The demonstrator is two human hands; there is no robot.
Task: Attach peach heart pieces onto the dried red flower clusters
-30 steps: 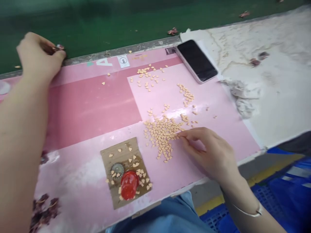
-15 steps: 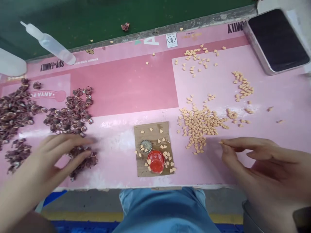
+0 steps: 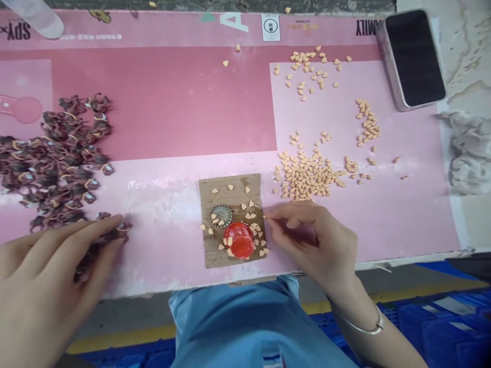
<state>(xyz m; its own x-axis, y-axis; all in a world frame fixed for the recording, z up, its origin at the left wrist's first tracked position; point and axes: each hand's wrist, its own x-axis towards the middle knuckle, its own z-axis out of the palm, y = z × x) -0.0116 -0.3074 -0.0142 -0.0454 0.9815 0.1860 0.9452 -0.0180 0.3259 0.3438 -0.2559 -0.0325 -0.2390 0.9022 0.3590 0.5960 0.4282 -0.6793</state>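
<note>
Now our right hand [image 3: 324,240] pinches a tan piece [image 3: 264,216], cardboard [image 3: 213,255] just leftward; whether our left hand [image 3: 49,271] grips dark clusters [image 3: 65,168] is unclear.

The person is wearing a blue garment [image 3: 233,322] over the lap, its side edges showing paler. Low on it, a small tag [image 3: 272,361] is showing white, blue and red. Above the bare right hand [image 3: 310,240], a thin silvery bangle [image 3: 367,332] is curving to a small knob.

Pale bits [image 3: 307,176], R: matt. Dark pcs [image 3: 57,171], L: bumpy, semi-gloss. Card [image 3: 213,255]: matt brn cardbd w/ wet-looking spots. Red cup [image 3: 243,246]: shiny plastic. Mat [image 3: 172,117]: smooth, glossy. Bangle [image 3: 378,329], near R: polished metal.
</note>
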